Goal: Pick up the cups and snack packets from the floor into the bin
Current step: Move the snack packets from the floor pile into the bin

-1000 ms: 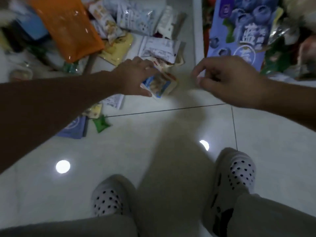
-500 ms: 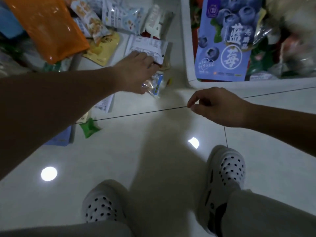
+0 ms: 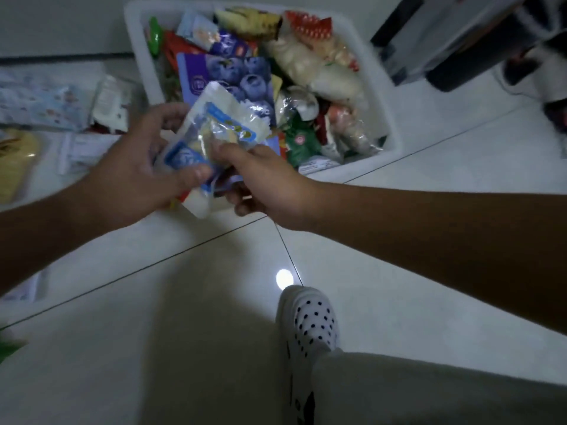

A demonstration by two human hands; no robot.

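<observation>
A white and blue snack packet [image 3: 214,130] is held up in the air in front of the near left corner of the white bin [image 3: 380,87]. My left hand [image 3: 138,173] grips its left side with the thumb across the front. My right hand [image 3: 264,182] pinches its lower right part. The bin is full of snack packets, among them a purple blueberry bag [image 3: 233,75]. More packets [image 3: 40,102] lie on the floor at the left, including a yellow one [image 3: 15,161] and a white one [image 3: 82,148].
My right foot in a white dotted shoe [image 3: 310,326] stands on the pale tiled floor [image 3: 153,332] below my hands. Dark furniture or equipment [image 3: 460,41] stands at the upper right, behind the bin. A green scrap [image 3: 9,348] shows at the left edge.
My left hand has lifted the white and blue packet off the floor toward the bin. My right hand came in and took hold of it too. The view has swung right.
</observation>
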